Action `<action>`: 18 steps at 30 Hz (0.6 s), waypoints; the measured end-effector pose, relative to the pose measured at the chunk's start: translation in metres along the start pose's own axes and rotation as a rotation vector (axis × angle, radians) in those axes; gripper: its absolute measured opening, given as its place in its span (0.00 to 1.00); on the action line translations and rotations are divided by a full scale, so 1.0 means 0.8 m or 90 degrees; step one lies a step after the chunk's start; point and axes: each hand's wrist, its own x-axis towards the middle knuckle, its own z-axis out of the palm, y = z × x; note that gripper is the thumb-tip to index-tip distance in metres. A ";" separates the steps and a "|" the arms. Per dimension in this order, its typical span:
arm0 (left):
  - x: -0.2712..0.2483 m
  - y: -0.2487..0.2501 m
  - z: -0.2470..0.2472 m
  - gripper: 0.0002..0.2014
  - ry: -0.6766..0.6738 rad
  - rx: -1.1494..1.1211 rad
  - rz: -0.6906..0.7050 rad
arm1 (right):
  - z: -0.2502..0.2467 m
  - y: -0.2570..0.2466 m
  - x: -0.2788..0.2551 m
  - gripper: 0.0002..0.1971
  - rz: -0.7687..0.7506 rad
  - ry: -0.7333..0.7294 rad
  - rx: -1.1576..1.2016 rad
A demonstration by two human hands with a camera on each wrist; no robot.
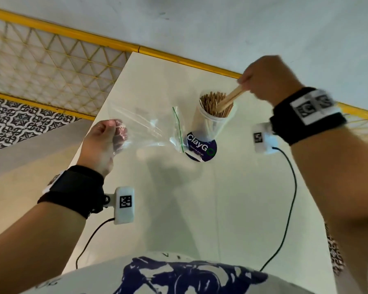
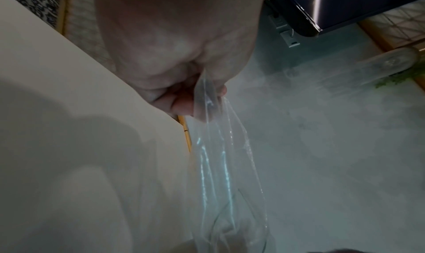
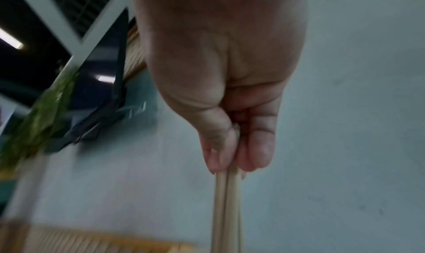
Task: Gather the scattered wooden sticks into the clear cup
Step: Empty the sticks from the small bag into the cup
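Head camera view, looking down over the person's patterned shirt (image 1: pixel 179 276) at a pale table (image 1: pixel 200 209), with both forearms reaching forward and a small white camera strapped at each wrist. Nearest on the left, the left hand (image 1: pixel 103 143) is curled into a loose fist around one end of an empty clear plastic bag (image 1: pixel 145 128), lifting it just off the table; the left wrist view confirms the fingers (image 2: pixel 181 106) pinching the gathered plastic, the bag hanging down slack. It looks to be held up and aside so it stays out of the way of the cup. A little farther on sits a round purple sticker (image 1: pixel 202 147) on the tabletop, and just beyond it stands the clear cup (image 1: pixel 216 115), upright and packed with wooden sticks (image 1: pixel 212 102) on end. Above and to the right of the cup, the right hand (image 1: pixel 268 79) pinches a small bundle of sticks (image 1: pixel 232 97), their free ends angled down into the cup's mouth among the others; the right wrist view shows thumb and fingers (image 3: pixel 260 147) closed tightly round the bundle, likely to keep the sticks together while they are guided in. No loose sticks are visible on the table, so the gathering seems nearly finished. Beyond the table edge runs a yellow rail (image 1: pixel 179 58) and a grey floor (image 1: pixel 221 22).
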 end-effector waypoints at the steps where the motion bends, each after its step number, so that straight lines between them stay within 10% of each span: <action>1: -0.002 0.000 0.001 0.13 0.000 0.015 0.009 | 0.016 -0.012 0.009 0.13 -0.015 -0.046 -0.079; 10: -0.015 0.004 0.007 0.12 0.005 0.079 0.071 | 0.092 -0.020 0.027 0.16 -0.124 -0.136 -0.225; 15: -0.023 0.015 0.025 0.12 -0.027 0.103 0.124 | 0.039 -0.024 -0.031 0.11 0.013 0.114 0.151; 18: -0.031 0.026 0.040 0.13 -0.059 0.113 0.161 | 0.066 -0.055 -0.078 0.25 0.118 -0.053 0.333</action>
